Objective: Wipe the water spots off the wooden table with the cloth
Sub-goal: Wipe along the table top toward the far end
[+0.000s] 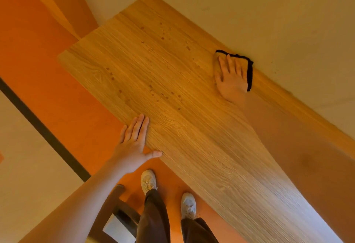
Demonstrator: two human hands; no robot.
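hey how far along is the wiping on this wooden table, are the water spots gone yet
Barely begun. The right hand presses the cloth flat at the table's far edge, beside the wall. The left hand rests open on the near edge. Dark water spots are scattered across the middle and far part of the top, untouched. The stretch nearest the person shows no spots; whether it was wiped, I cannot tell.

Your tabletop (192, 127) shows honey-brown wood with fine streaked grain, dotted with darker water spots (163, 94). Your cloth (249, 69) is tan with a black border. Below you, the floor (57, 69) is orange, crossed by a dark brown stripe (44, 127); your shoes (148, 181) are off-white, your trousers (153, 219) dark brown, the wall (269, 12) cream.
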